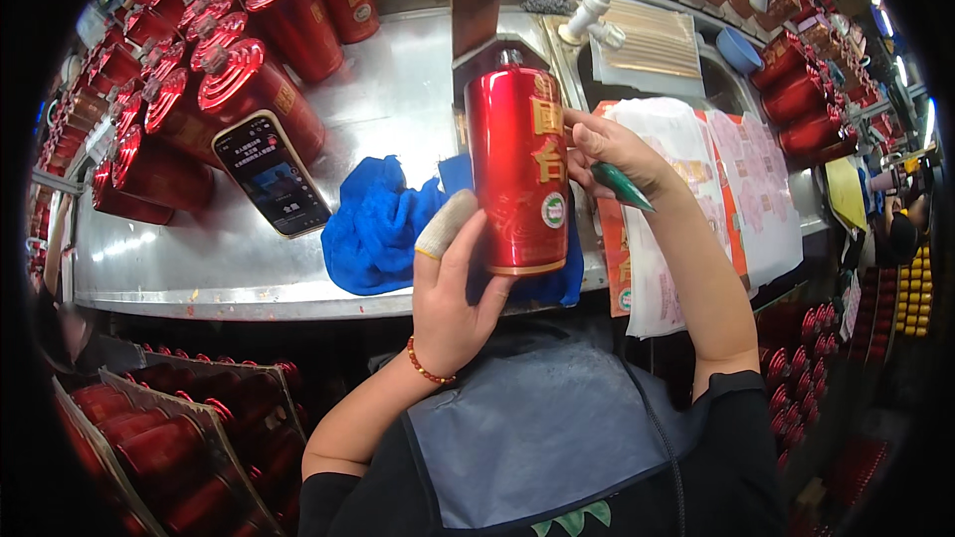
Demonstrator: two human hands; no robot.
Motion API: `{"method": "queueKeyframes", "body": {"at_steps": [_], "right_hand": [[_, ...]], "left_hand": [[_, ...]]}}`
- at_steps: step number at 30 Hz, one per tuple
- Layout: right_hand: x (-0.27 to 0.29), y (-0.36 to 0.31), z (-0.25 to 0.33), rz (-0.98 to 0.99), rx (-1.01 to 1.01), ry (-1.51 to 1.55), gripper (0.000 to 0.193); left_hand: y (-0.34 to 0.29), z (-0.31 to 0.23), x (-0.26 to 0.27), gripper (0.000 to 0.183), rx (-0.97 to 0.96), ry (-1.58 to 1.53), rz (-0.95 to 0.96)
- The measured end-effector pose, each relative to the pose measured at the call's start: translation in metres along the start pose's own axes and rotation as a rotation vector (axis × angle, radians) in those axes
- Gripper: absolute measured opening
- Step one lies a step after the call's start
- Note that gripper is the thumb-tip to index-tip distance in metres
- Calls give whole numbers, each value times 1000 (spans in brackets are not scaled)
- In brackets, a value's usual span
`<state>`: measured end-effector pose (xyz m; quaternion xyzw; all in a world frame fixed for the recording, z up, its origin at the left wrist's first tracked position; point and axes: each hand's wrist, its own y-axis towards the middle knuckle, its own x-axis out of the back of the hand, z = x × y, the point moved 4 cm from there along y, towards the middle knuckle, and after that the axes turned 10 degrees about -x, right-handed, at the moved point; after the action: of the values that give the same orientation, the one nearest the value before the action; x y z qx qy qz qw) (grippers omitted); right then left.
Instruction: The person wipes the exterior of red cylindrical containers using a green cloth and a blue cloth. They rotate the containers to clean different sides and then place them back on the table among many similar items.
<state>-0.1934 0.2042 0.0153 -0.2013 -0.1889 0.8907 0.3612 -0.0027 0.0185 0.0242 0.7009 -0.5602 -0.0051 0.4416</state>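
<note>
A shiny red bottle (517,159) with raised gold characters and a small round green-and-white sticker stands out in front of me, its dark stopper at the far end. My left hand (453,283) grips it near the base, thumb and fingers around the lower left side. A pale knitted finger sleeve (445,224) with a yellow edge covers one left finger. At the bottle's right side, my right hand (622,154) holds a green pointed tool (622,186) against the palm. Its fingertips reach the bottle's side, partly hidden behind it.
A blue cloth (378,229) lies crumpled on the metal table (388,80), beside a lit phone (271,174) leaning on red bottles (249,89). Printed sheets (662,209) lie to the right. Behind them are a white tap (592,15) and a blue bowl (738,50).
</note>
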Motion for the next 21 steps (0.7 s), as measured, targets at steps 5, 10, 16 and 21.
{"method": "queueKeyframes", "body": {"at_steps": [5, 10, 16, 21], "right_hand": [[-26, -6, 7, 30, 43, 10, 92], [-37, -3, 16, -53, 77, -48, 93], [-57, -14, 42, -404, 125, -684, 94], [-15, -2, 33, -85, -94, -258, 97]], "left_hand": [[-13, -16, 8, 35, -249, 24, -27], [-10, -20, 8, 34, -396, 90, 22], [6, -30, 12, 31, -483, 157, 74], [6, -29, 16, 30, -425, 111, 92]]}}
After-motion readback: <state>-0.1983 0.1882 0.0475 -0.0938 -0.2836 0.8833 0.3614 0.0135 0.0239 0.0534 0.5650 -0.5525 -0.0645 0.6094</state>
